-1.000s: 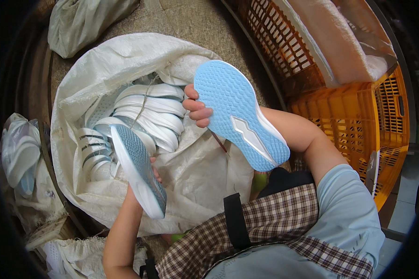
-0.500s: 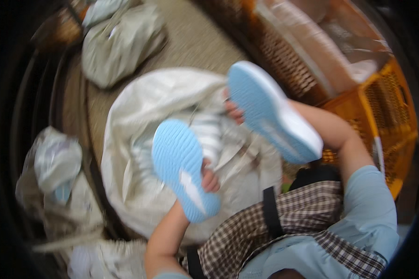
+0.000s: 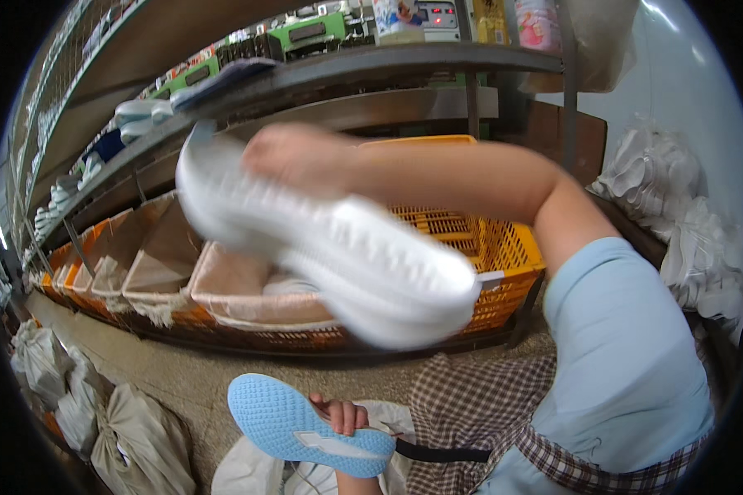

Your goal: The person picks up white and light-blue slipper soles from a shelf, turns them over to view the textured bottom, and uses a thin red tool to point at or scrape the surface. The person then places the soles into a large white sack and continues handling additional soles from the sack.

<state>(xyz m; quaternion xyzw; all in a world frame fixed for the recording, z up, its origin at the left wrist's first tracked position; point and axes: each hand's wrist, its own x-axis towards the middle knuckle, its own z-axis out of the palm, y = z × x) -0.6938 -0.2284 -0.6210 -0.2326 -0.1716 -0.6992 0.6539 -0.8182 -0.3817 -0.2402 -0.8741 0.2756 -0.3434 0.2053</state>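
My right hand, smeared by motion, is raised high with its arm stretched to the left. Its fingers close on a white shoe sole, whose hollow inner side faces me. Lower down, my left hand grips a second shoe sole by its edge, light blue tread up with a white patch near the middle. Below the left hand lies an open white sack, partly cut off by the lower edge.
Beyond the raised sole stands an orange crate. A row of cloth-lined crates runs left under a metal shelf bearing white soles. Tied sacks sit at lower left; bagged white soles are at right.
My view has tilted up from the sack to the crates and shelf. The right hand has lifted its sole and turned it inner side toward me; the left still holds its own.
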